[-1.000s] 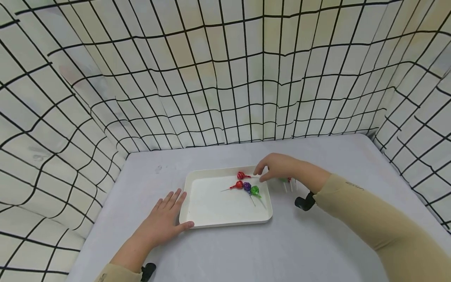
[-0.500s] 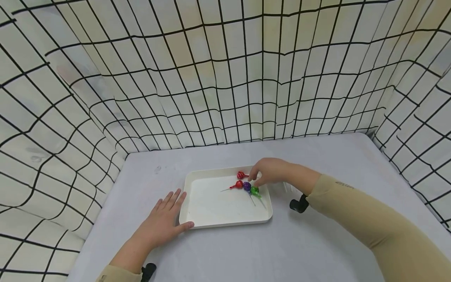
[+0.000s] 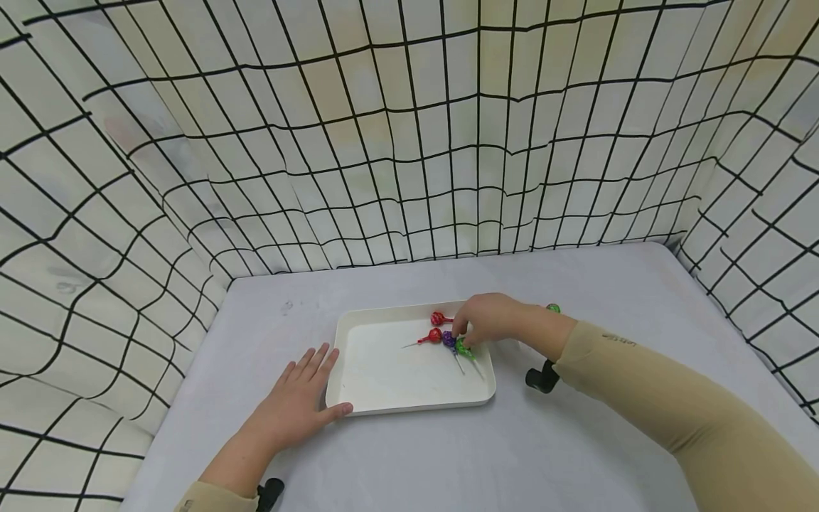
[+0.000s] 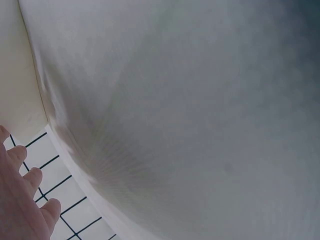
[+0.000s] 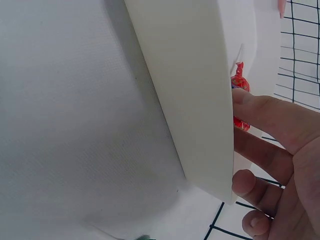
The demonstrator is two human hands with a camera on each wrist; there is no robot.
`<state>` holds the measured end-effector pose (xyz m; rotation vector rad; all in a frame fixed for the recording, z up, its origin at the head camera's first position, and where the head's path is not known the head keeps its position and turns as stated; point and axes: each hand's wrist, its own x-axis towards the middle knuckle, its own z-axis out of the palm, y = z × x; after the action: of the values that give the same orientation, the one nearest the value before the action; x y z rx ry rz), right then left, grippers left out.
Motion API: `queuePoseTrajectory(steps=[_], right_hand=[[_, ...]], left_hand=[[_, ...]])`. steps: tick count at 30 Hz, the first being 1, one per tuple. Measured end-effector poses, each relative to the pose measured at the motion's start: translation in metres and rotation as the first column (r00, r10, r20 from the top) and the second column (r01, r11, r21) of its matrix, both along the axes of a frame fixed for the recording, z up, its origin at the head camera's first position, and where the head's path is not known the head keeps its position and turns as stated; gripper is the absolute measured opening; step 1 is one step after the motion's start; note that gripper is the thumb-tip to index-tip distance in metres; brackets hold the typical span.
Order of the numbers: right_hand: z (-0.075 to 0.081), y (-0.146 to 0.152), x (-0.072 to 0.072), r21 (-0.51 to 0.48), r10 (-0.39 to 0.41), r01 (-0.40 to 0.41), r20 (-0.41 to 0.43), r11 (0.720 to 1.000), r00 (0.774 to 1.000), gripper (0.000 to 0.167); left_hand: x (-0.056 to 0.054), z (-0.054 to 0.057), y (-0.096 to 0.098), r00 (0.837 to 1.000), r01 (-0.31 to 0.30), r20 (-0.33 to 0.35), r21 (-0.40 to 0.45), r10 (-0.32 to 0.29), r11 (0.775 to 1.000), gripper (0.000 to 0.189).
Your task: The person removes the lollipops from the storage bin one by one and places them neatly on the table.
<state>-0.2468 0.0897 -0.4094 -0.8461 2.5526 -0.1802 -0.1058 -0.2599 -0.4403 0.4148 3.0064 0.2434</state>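
A white tray (image 3: 397,377) lies on the table, holding lollipops near its right end. Two are red, the farther red lollipop (image 3: 437,318) and the nearer red lollipop (image 3: 434,335); beside them are a purple lollipop (image 3: 449,339) and a green lollipop (image 3: 463,348). My right hand (image 3: 489,318) reaches over the tray's right rim, thumb and forefinger at the green lollipop's head, close by the purple one. In the right wrist view the tray wall hides its fingertips' contact, so I cannot tell whether they pinch it. My left hand (image 3: 296,400) rests flat at the tray's left side, thumb along the near corner.
Another green lollipop (image 3: 553,308) shows on the table behind the right forearm, partly covered by it. White cloth covers the table (image 3: 409,455). Grid-patterned curtains (image 3: 409,178) enclose its back and sides. Each wrist wears a black camera (image 3: 542,377).
My right hand has moved left and down from the tray's right rim to the green and purple lollipops. The green lollipop behind the forearm has come into sight. My left hand stays put.
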Motion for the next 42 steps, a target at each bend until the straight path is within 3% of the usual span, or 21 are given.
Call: queuePoseTrajectory(steps=[25, 42], right_hand=[[-0.004, -0.006, 0.007, 0.038, 0.078, -0.075, -0.064, 0.996, 0.995, 0.018], [0.008, 0.0, 0.001, -0.034, 0.042, -0.042, -0.002, 0.999, 0.999, 0.019]], left_hand=[[-0.001, -0.003, -0.001, 1.0, 0.0, -0.001, -0.006, 0.0, 1.0, 0.11], [-0.001, -0.003, -0.002, 1.0, 0.001, -0.003, -0.003, -0.001, 1.0, 0.108]])
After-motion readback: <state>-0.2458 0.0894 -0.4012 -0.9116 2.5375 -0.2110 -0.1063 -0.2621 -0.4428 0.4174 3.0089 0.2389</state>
